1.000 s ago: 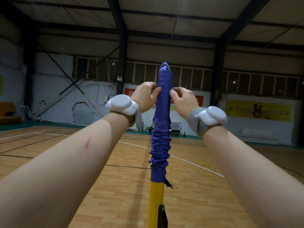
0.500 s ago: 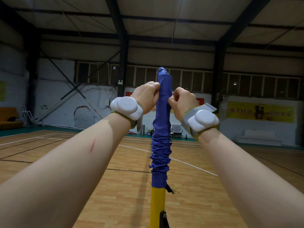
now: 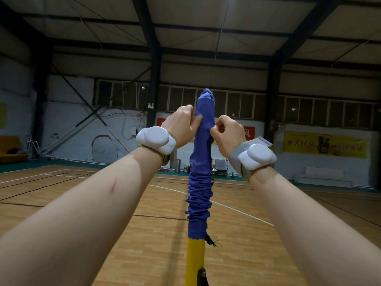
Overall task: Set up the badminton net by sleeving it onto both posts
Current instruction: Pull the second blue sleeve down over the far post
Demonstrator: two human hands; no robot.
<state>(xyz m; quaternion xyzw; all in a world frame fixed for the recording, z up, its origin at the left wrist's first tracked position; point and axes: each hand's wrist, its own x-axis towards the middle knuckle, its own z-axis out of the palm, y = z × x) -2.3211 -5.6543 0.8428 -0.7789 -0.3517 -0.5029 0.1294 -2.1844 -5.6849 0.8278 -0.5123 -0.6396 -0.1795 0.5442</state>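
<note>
Both grips are pinching the blue net sleeve (image 3: 201, 193) near its top, my left hand (image 3: 181, 124) and right hand (image 3: 228, 131) on opposite sides; it is sitting bunched over the yellow post (image 3: 194, 259); Chinese writing on the yellow banner (image 3: 324, 144) is showing too blurred to read

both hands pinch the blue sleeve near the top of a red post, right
Not quite: the post is yellow, not red; the head view shows it bare below the fabric. The rest holds: the left hand and the right hand both pinch the blue sleeve near its top.
</note>
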